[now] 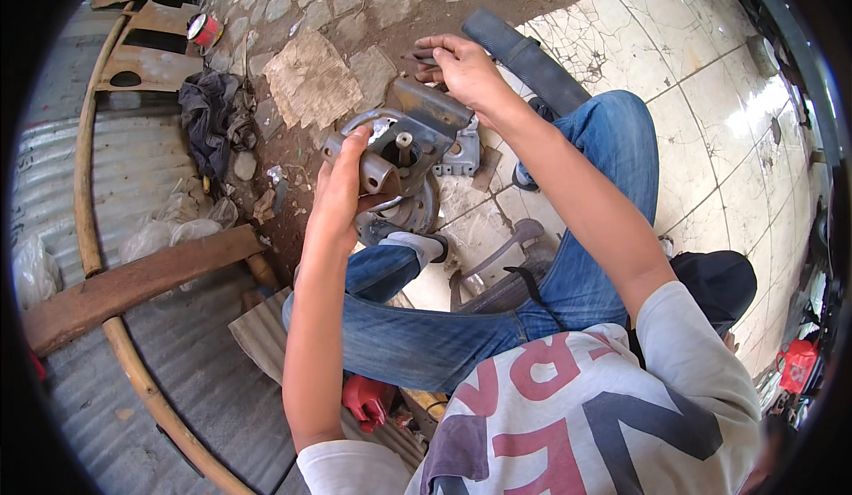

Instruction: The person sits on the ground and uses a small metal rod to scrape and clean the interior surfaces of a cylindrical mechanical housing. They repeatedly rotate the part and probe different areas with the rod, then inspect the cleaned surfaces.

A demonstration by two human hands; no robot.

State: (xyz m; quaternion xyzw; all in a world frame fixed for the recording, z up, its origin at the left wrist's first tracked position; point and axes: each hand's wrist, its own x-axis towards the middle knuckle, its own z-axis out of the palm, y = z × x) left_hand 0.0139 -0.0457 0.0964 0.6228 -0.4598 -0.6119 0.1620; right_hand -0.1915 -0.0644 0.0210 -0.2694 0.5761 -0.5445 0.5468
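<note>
A grey metal bracket assembly (417, 144) with a flat plate, a short tube and a central stud is held up in front of me. My left hand (342, 184) grips its near left side, thumb on top beside the tube. Beyond the flat plate is my right hand (461, 69), its fingers loosely bent and apart; the fingertips look dark, and I see nothing clear between them. Below the assembly is a round metal part (417, 211), partly hidden by it. A smaller grey metal piece with holes (460, 153) rests on the tiles just right of the assembly.
A dark ribbed tube (524, 55) lies across the tile edge. Cracked white tiles (701, 131) spread right. Left are corrugated metal sheets (53, 202), a wooden plank (142, 286), a bent pole (84, 175), dark cloth (209, 118) and a red can (204, 31). Cardboard (312, 78) lies on stones.
</note>
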